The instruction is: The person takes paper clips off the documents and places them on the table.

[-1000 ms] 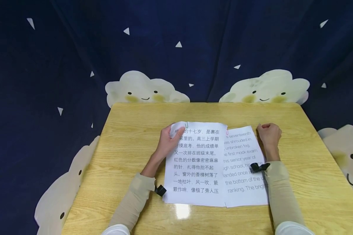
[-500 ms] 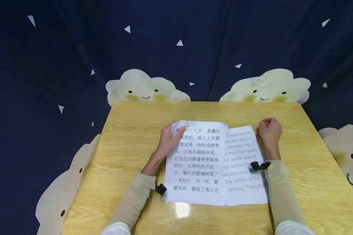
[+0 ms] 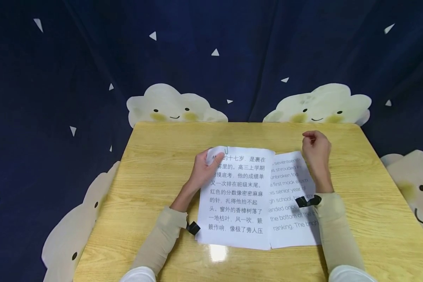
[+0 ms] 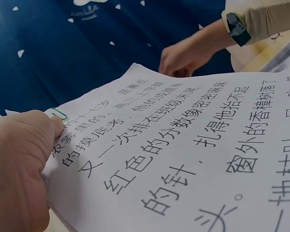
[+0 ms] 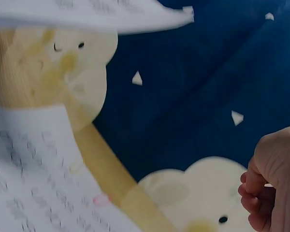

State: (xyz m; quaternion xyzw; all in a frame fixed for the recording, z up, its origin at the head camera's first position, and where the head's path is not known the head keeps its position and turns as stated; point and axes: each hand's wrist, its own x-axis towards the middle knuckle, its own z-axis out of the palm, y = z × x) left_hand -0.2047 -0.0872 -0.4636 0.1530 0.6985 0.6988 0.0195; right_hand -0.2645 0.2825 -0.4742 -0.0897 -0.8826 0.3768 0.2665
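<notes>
My left hand (image 3: pixel 205 168) grips the upper left corner of a white paper sheet (image 3: pixel 237 196) printed with large Chinese characters, thumb on top. A green paper clip (image 4: pixel 58 113) sits at its top edge beside the thumb. The sheet is raised towards the camera and overlaps a second sheet (image 3: pixel 290 219) printed in English, whose top edge bears a pink paper clip (image 5: pixel 101 199) and a yellowish paper clip (image 5: pixel 77 166). My right hand (image 3: pixel 317 150) is above and beyond the English sheet's upper right corner, fingers curled. Nothing held shows in it; the inside of its fingers is mostly hidden.
Both sheets are over a pale wooden table (image 3: pixel 162 164). A dark blue curtain (image 3: pixel 246 58) with white clouds and triangles surrounds the table's back and sides. Black wrist cameras sit on both cuffs, over the sheets.
My right hand has moved up and slightly left, away from beside the English sheet's edge. The left hand and its sheet have shifted only a little to the right.
</notes>
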